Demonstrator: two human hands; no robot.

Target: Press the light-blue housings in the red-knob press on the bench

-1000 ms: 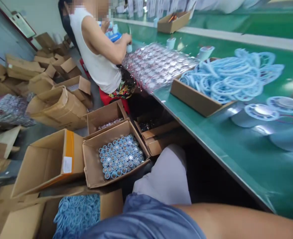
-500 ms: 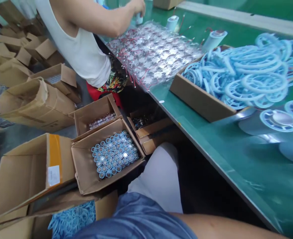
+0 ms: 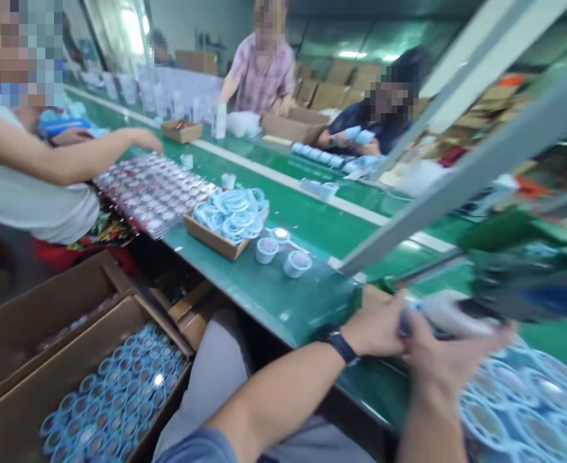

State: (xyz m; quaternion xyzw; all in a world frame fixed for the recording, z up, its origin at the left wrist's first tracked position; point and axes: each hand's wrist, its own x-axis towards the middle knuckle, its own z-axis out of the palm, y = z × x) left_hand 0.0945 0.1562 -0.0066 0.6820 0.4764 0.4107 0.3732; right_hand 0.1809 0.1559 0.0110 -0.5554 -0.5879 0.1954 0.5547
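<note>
My left hand point(image 3: 377, 321), a dark watch point(image 3: 341, 344) on its wrist, reaches over the edge of the green table point(image 3: 283, 308). Its fingers close at the left end of a pale, blurred item point(image 3: 450, 312). On that item's near side is my right hand point(image 3: 450, 350), thumb and fingers bent around it. Motion blur hides what the item is. A dark machine part point(image 3: 529, 283) meets its right end. Many blue-ringed round pieces point(image 3: 510, 386) stand packed together beside my right hand.
Slanted grey bars point(image 3: 457, 173) cross above the table. A carton of blue rings point(image 3: 216, 245) and white-blue cylinders point(image 3: 297, 263) stand left of my hands. Boxes point(image 3: 4, 399) lie lower left, one with blue-ringed cylinders. A person's arm point(image 3: 56, 154) reaches over a wired sheet; other people sit across.
The view has swung right and up. Both my hands, out of sight before, now show at the pale item. The machine part and the bars have come into view.
</note>
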